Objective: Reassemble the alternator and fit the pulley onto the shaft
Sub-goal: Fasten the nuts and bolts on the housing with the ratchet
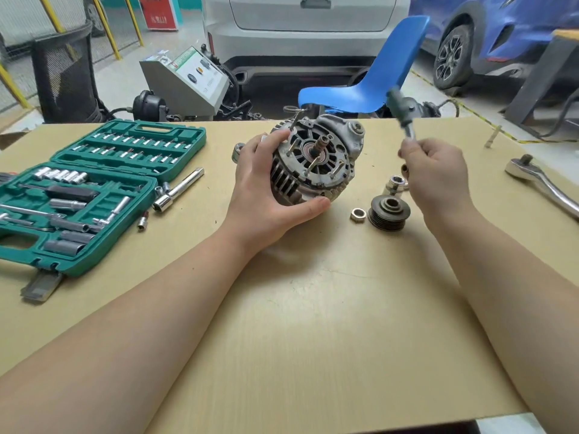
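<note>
The silver alternator point(316, 158) stands tilted on the table, its bare shaft point(322, 142) pointing toward me and several long bolts sticking out of its front face. My left hand point(269, 195) grips its left and lower side. My right hand point(435, 177) is raised to the right of it and holds a dark-handled driver point(401, 111) by its metal shank, handle up and blurred. The grooved pulley point(390, 213) lies flat on the table below my right hand, with a hex nut point(358, 213) just left of it.
An open green socket case point(94, 189) fills the left of the table, with loose sockets and an extension bar point(178, 189) beside it. A socket point(396, 183) lies behind the pulley. A chrome ratchet point(542, 186) is at the right edge. A blue chair point(369, 76) stands beyond the table.
</note>
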